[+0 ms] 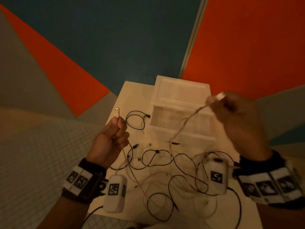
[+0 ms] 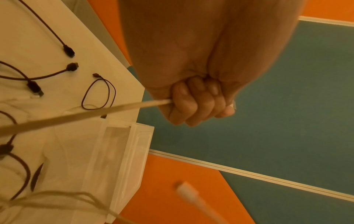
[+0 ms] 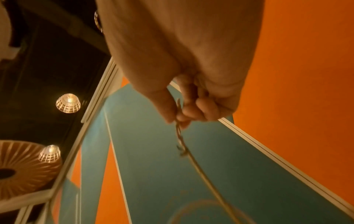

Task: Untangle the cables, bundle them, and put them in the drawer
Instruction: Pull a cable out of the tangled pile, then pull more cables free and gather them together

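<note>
My left hand (image 1: pixel 113 134) is a fist around a white cable (image 1: pixel 130 169) just below its USB plug (image 1: pixel 117 110), which sticks up above the thumb; the left wrist view shows the fingers (image 2: pixel 199 103) curled round the white cable (image 2: pixel 76 116). My right hand (image 1: pixel 234 119) is raised over the drawer unit (image 1: pixel 181 103) and pinches the white cable's twisted far stretch (image 1: pixel 186 121); the right wrist view shows that pinch (image 3: pixel 180 119). A tangle of black and white cables (image 1: pixel 173 166) lies on the white table (image 1: pixel 128 93) below both hands.
A small black cable loop (image 1: pixel 135 119) lies apart, left of the translucent drawer unit (image 2: pixel 118 159). The table's left edge is near my left hand. Orange, teal and grey floor (image 1: pixel 99 38) surrounds the table. The wrist-worn camera boxes (image 1: pixel 115 192) hang over the tangle.
</note>
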### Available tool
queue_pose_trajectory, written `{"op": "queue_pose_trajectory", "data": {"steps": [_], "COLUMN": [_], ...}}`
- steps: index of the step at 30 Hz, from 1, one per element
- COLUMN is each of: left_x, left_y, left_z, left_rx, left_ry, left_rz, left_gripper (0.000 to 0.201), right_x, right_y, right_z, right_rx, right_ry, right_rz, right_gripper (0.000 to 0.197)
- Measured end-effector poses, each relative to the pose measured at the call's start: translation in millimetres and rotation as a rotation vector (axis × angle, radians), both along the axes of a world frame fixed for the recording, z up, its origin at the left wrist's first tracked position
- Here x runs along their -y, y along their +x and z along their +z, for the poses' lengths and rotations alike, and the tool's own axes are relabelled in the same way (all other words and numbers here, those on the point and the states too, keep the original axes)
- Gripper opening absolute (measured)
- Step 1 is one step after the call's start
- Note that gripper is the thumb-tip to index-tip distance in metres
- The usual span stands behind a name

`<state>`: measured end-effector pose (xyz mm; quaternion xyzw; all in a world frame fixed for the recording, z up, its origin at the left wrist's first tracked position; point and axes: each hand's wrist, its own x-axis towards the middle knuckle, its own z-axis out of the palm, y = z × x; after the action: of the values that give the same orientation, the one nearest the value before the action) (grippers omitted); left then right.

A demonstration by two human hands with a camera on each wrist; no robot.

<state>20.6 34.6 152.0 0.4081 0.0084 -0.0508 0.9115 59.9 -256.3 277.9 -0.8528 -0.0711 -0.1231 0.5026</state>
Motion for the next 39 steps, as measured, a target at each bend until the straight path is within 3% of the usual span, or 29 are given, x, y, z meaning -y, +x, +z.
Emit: {"op": "queue_pose_trajectory", "data": {"steps": [2,4,6,11,12,16,22,26,29,34,39], "left_x": [2,6,9,12,13,17,25,41,52,59,65], "left_y": [3,7,9,12,13,14,17,19,16,10,5], "left_z": [0,1,3,8,8,11,15,19,23,24,23], "left_rx": [0.008,0.013,0.019,0.025,0.024,0.027,0.054,0.051,0.041,-0.036,-0.049], "left_ry": [-0.005,-0.016,-0.018,-0.001,-0.004,0.003,0.004,0.071,0.143,0.202,0.171], "left_rz": [-0.014,-0.029,-0.039,-0.033,-0.031,-0.037,-0.05,-0.027,-0.015,0.046,0.078], "left_gripper": [0.032,0.032,0.032,0.032,0.032,0.032,0.031,0.029,0.032,0.043,0.048], "right_x": [2,-1,2,27,24,14,26,-39,-79,-109,-121], "right_y": [2,5,7,15,16,17,33,2,-4,-2,-2], "right_z": [7,-5,-5,47,44,4,44,-5,-47,-72,-76], "right_rx": [0.097,0.008,-0.047,0.229,0.224,-0.09,0.184,-0.137,-0.231,-0.241,-0.197], "right_ry": [0.023,-0.163,-0.203,0.288,0.289,0.164,0.198,0.142,0.172,0.285,0.216], "right_rz": [0.005,0.086,0.109,0.12,0.126,0.206,0.18,0.408,0.469,0.289,0.141], "right_gripper": [0.035,0.035,0.029,0.022,0.02,0.013,0.02,0.012,0.013,0.015,0.016]}}
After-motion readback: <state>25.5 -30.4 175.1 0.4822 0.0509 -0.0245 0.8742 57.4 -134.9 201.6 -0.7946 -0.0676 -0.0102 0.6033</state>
